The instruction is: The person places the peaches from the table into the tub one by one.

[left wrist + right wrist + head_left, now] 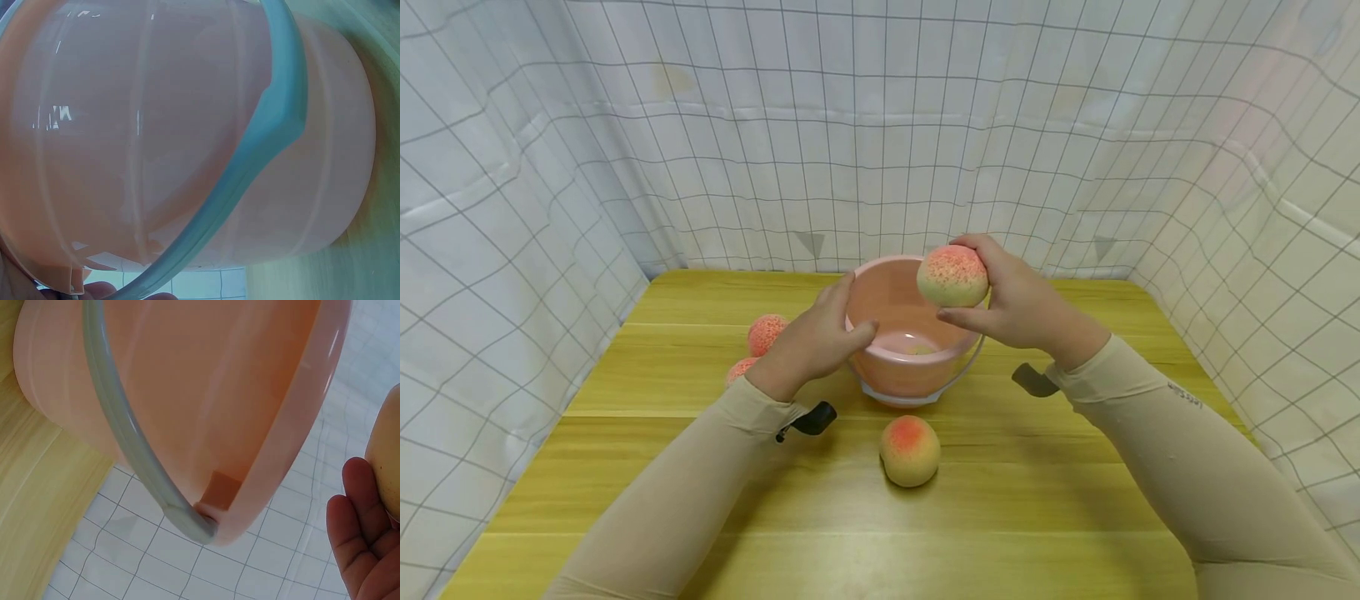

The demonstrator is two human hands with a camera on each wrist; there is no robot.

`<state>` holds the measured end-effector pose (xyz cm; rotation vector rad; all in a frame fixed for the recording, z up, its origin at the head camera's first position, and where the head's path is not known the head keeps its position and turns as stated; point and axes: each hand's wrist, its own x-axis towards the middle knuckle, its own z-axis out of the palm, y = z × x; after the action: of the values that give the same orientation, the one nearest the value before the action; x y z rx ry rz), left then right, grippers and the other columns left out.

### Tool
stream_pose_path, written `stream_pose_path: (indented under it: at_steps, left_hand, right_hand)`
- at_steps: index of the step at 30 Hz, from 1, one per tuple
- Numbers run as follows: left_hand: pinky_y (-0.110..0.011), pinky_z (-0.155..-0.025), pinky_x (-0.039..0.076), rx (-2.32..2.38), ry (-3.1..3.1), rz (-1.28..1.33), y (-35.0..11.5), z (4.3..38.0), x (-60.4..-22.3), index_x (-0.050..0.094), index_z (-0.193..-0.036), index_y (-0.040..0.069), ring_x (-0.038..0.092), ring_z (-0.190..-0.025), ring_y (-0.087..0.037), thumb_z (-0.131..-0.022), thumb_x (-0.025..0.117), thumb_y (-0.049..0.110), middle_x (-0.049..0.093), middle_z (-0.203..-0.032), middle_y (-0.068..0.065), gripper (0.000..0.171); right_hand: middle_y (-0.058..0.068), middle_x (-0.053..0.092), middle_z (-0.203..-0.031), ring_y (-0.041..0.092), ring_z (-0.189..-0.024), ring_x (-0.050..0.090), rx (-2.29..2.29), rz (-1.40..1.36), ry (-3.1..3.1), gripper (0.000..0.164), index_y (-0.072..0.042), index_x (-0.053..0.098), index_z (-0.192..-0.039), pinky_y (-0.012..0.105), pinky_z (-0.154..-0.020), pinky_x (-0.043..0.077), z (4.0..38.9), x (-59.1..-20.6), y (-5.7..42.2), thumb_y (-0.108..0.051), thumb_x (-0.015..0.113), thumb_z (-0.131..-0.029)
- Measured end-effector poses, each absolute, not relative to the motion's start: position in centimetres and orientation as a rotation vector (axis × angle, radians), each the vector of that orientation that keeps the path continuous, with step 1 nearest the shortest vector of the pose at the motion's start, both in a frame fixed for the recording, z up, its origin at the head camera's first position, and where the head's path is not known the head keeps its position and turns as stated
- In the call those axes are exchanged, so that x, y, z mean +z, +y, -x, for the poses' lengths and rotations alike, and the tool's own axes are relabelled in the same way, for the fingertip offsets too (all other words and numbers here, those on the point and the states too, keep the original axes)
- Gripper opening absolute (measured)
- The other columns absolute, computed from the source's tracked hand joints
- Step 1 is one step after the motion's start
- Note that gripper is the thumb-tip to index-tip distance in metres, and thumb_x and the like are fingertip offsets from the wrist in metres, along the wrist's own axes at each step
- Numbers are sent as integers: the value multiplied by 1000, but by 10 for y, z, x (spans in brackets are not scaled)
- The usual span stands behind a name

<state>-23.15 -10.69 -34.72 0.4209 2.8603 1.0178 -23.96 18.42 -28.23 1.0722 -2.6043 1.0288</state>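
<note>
A pink plastic bucket [901,379] stands upright on the wooden table. My left hand [820,337] grips its left rim, thumb over the inside and fingers outside. Over the right part of the bucket's opening, my right hand [1026,302] holds a peach [953,279] between thumb and fingers, its top speckled pink-red and its underside pale yellow. In the right wrist view, that peach [386,459] shows only at the right edge. The bucket's handle [250,144] hangs down against its near side. A small yellowish patch shows on the bucket floor.
Another peach [910,454], yellow with a red top, lies on the table in front of the bucket. Two redder peaches [767,334] sit behind my left wrist, one partly hidden. A white grid-patterned curtain [760,167] surrounds the table [985,542] at the back and sides.
</note>
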Motion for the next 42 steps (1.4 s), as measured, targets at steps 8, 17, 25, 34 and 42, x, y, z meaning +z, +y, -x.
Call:
stream_pose_path:
  at_steps: [8,17,25,34,42]
  left_hand:
    - [-61,-113,45,1032,2856,-414,-107,232,-347,6,-171,17,47,-146,-33,-97,49,59,25,-173,-13,96]
    - [-60,-113,46,1034,2850,-422,-106,230,-345,5,-171,17,48,-146,-33,-97,50,58,24,-173,-14,96]
    - [-60,-113,46,1040,2851,-421,-106,229,-345,6,-171,15,48,-145,-33,-97,50,58,25,-173,-14,96]
    - [-61,-113,45,1027,2857,-422,-106,229,-346,6,-171,15,47,-147,-34,-98,50,58,24,-173,-14,96]
    - [-61,-113,45,1005,2864,-413,-106,229,-345,5,-171,17,48,-146,-34,-97,49,60,24,-173,-14,96]
  right_hand:
    - [10,63,-133,24,-112,66,1018,-1063,-2610,77,-7,45,-145,48,-100,53,239,-284,183,-22,89,-85]
    - [10,65,-129,24,-110,67,997,-1061,-2621,76,-8,45,-145,48,-98,54,239,-285,182,-23,89,-85]
    - [11,65,-129,26,-111,67,1006,-1056,-2640,76,-8,45,-145,49,-99,53,239,-286,182,-23,89,-85]
    - [12,64,-131,27,-113,66,1009,-1062,-2639,78,-7,44,-146,51,-100,53,240,-287,182,-24,89,-85]
    - [11,67,-127,25,-112,67,1027,-1071,-2653,77,-6,45,-145,49,-100,53,238,-288,183,-23,89,-85]
